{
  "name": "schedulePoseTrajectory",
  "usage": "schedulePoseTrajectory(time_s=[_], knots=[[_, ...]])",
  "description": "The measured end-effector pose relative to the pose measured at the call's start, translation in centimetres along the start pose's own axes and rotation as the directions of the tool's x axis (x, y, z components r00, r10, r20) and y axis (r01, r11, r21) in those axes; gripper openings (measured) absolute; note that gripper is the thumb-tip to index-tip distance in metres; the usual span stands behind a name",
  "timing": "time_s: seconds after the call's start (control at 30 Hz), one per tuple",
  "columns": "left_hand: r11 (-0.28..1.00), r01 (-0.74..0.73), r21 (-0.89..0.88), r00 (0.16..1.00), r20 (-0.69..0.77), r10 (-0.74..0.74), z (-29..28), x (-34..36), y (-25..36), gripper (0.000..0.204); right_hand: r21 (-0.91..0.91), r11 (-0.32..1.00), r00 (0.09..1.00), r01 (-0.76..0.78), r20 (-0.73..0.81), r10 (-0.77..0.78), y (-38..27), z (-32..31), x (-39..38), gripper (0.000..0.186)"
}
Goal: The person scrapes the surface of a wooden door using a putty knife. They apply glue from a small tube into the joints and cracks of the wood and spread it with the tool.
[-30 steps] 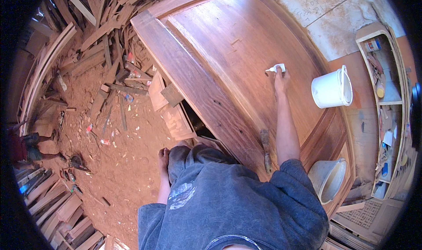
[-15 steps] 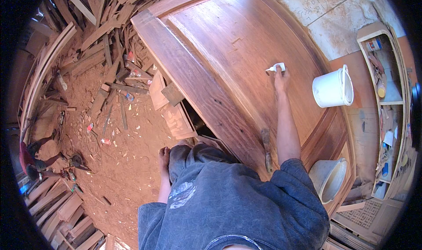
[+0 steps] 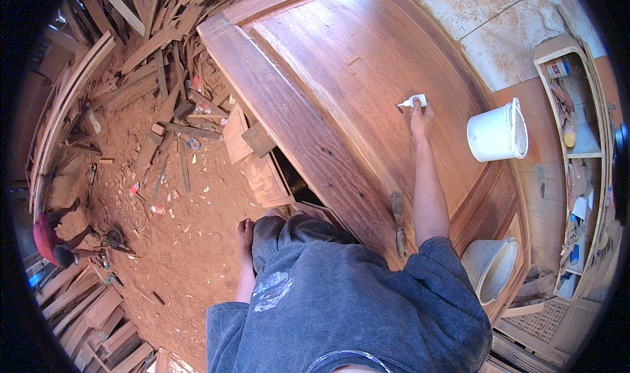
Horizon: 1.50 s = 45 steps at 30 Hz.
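Note:
A small white squeeze bottle [image 3: 416, 101] with a narrow nozzle lies on its side in my right hand [image 3: 422, 114], its tip pointing left. My right arm reaches out over a large varnished wooden panel [image 3: 367, 51] with a raised frame, and the fingers are closed round the bottle. Whether the nozzle touches the wood, I cannot tell. Down beside my left knee hangs my left hand [image 3: 245, 232], its fingers curled and nothing seen in them. Nearer to me on the panel lies a slim tool [image 3: 398, 222] with a brownish handle.
A white bucket [image 3: 492, 133] and a greyish tub [image 3: 491, 268] stand at the panel's right side. Beyond is a shelf unit [image 3: 597, 156] with assorted items. Scrap wood [image 3: 161, 51] is heaped at the far left. A person in red [image 3: 49, 242] bends over at the left.
At the left, the other person has bent lower and shifted slightly. My right hand, the bottle and my left hand stay almost where they were.

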<state>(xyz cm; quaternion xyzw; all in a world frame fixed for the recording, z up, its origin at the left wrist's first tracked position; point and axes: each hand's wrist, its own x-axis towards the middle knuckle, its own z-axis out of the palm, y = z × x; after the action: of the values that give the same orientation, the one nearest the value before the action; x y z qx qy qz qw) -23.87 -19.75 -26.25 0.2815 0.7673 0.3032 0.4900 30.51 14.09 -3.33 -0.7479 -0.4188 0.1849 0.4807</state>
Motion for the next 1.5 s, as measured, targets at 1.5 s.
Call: schedulePoseTrajectory(time_s=[1.5], knots=[[0.96,-0.079,0.268,0.986,0.162,0.035,-0.5,2.0,0.4,0.044,0.829,0.525,0.844,-0.193,-0.132,0.519,3.1,-22.5,-18.2,0.022]])
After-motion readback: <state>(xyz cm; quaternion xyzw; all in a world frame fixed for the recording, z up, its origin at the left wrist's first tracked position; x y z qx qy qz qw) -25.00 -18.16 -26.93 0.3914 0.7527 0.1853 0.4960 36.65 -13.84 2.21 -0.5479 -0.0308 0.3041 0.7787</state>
